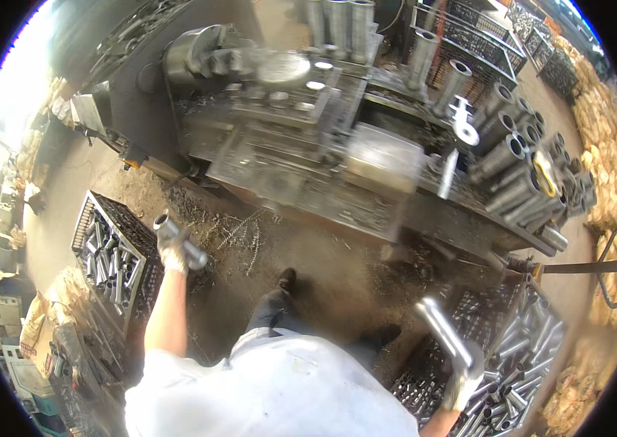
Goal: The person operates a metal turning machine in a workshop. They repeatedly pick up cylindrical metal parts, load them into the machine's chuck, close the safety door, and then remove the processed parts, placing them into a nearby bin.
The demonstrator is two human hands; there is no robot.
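Note:
My left hand (172,252), in a pale work glove, is closed around a short grey metal tube (194,255). It is beside a black crate (143,300) of similar tubes on the left. On the lower right, my gloved right hand (463,386) grips one end of a longer, shiny metal tube (441,325). That tube tilts up and left above a mesh bin (501,320) filled with metal tubes. Its lower end and my right fingers are partly blurred.
A lathe (272,146) with a chuck (199,62) stands ahead. Many tubes (512,156) stand on its right end, near a caliper-like tool (463,124). Metal shavings (239,237) litter the floor. Stuffed sacks (600,138) line the right side.

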